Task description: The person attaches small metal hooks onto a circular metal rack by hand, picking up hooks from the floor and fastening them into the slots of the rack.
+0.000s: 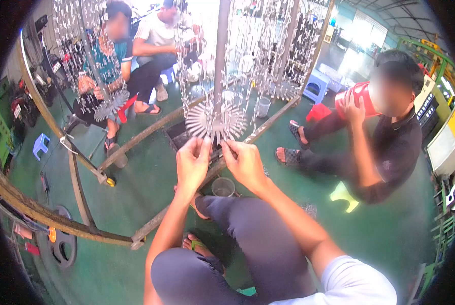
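Two dark-trousered knees (179, 272) below; left hand (193, 161), right hand (245, 162) fingertips pinched, contents unclear; one grey, finned disc (213, 125) just beyond.

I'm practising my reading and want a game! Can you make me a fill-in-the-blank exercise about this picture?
1. The left hand and right hand are near the ____ edge of the slotted disc, not its top edge.
2. The person in black holds up a big object coloured ____.
3. The small stool at the far left is coloured ____.
4. The floor is coloured ____.

Missing words: bottom; red; blue; green.
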`<state>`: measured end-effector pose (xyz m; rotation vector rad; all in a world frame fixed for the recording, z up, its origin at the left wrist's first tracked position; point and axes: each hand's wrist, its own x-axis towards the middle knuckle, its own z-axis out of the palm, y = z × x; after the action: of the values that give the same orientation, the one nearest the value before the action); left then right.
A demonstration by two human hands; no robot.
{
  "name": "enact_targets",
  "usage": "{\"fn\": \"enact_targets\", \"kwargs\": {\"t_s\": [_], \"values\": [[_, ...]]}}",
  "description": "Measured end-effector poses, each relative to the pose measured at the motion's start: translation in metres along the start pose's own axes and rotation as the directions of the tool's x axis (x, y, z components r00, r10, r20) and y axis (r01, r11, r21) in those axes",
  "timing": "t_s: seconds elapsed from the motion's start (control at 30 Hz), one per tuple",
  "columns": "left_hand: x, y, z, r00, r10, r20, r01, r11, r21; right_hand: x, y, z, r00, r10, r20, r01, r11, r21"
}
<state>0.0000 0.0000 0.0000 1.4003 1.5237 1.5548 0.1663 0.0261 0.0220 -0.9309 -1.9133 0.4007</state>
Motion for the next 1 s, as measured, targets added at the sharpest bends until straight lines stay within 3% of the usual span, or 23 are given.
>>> {"fn": "enact_targets", "kwargs": {"t_s": [0.07,0.2,0.3,0.43,0.53,0.63,0.83,1.0], "values": [[-0.013,0.032,0.003,0.982,0.153,-0.108,-0.152,0.988,0.021,0.000,-0.010,-0.004,1.000,-0.018,0.003,0.018,1.000,0.019],[-0.025,0.032,0.010,0.932,0.342,-0.122,-0.346,0.938,-0.009,-0.011,-0.006,0.006,0.996,-0.088,0.028,0.087,0.996,0.025],[-0.021,0.027,0.010,0.924,0.350,-0.155,-0.351,0.936,0.025,-0.011,-0.007,0.010,0.989,-0.135,0.064,0.133,0.990,0.037],[-0.016,0.020,0.009,0.945,0.288,-0.156,-0.301,0.951,-0.073,-0.009,-0.006,0.008,0.987,-0.119,0.106,0.118,0.993,0.013],[-0.014,0.014,0.003,0.946,0.270,-0.180,-0.289,0.954,-0.084,-0.008,-0.009,0.003,1.000,0.019,-0.011,-0.016,0.974,0.225],[-0.013,0.012,0.002,0.948,0.260,-0.183,-0.282,0.953,-0.109,0.007,0.000,0.004,0.984,0.162,-0.079,-0.146,0.972,0.182],[-0.013,0.010,0.001,0.968,0.210,-0.136,-0.233,0.955,-0.184,0.021,0.012,0.015,0.985,0.155,-0.079,-0.138,0.972,0.192],[-0.009,0.006,-0.001,0.963,0.252,-0.095,-0.268,0.932,-0.244,0.018,0.000,0.016,0.992,0.125,-0.033,-0.122,0.989,0.084]]}}
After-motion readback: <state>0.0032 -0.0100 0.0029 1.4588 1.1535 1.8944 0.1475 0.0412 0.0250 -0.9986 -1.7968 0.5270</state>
